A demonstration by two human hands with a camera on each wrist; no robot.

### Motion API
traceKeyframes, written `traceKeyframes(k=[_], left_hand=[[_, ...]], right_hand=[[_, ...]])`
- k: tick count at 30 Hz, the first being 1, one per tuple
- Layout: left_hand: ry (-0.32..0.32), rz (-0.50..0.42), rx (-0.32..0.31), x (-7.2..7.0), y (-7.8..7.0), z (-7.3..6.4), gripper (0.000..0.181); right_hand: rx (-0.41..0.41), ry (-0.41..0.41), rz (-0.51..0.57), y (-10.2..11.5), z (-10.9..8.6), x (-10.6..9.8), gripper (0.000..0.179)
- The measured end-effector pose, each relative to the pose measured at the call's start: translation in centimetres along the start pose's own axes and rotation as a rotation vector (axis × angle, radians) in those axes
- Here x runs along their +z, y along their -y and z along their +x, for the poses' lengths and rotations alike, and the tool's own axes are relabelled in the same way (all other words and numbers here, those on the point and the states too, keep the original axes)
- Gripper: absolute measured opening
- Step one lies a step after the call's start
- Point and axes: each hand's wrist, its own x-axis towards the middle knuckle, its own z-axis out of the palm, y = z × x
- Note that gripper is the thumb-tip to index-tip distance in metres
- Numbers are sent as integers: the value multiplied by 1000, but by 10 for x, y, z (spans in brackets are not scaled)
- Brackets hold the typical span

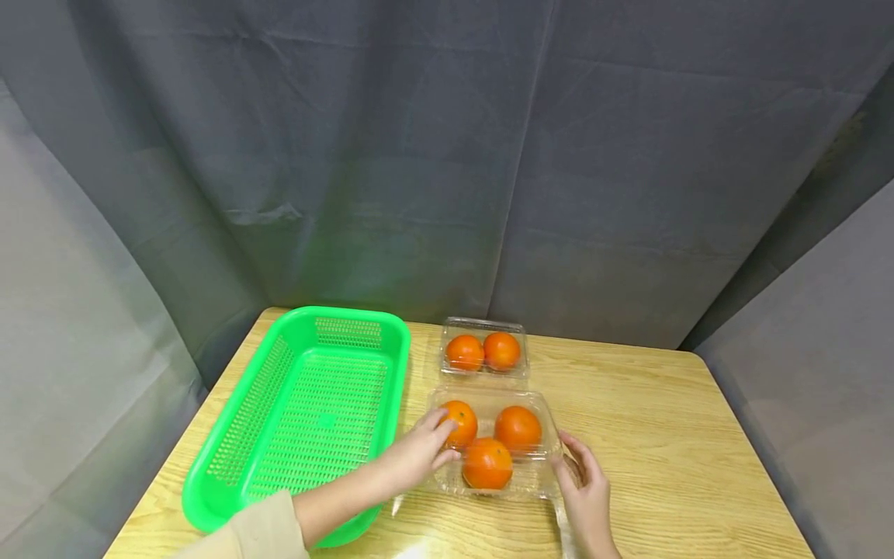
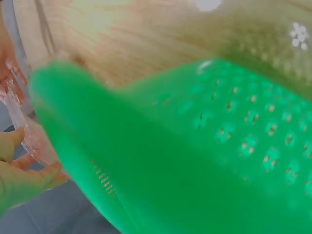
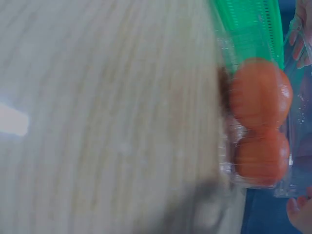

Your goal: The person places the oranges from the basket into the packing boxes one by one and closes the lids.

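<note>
In the head view, a clear plastic clamshell box [image 1: 527, 483] with three oranges [image 1: 487, 464] stands in front of me. Its transparent lid [image 3: 300, 117] appears raised above the fruit in the right wrist view. My left hand [image 1: 419, 452] holds the lid's left side between thumb and fingers, close to the left orange [image 1: 462, 425]. On the opposite side, my right hand [image 1: 587, 493] grips the lid by its edge. The left wrist view shows both hands on the clear plastic, partly behind the basket's green rim.
A green perforated basket [image 1: 403, 373] sits left of the box. Behind the box is a second clear container [image 1: 517, 373] holding two oranges [image 1: 501, 351]. All stand on a wooden table [image 1: 663, 450], with grey curtains [image 1: 447, 155] at the back and sides.
</note>
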Motion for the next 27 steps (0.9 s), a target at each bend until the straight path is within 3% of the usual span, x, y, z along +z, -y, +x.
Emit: traceKeyframes(k=[4,9,16,21,27], left_hand=[[-11,56,15,7,-1,-5,38],[-10,81,4,18,0,-9,35],[-47,127,18,30,2,-13,34],[-81,164,24,37,4,-14,33],[-107,147,20,41,4,-17,34]], right_hand=[[-14,-29,24,-6,-5,2,36],[-91,-51,24,-17,-10,5,38],[-203,-40,-60,-28,-13,6,43],[-231,-28,-104,-32,-14,4,45],[-284,-27,-134,-37,-15,3,49]])
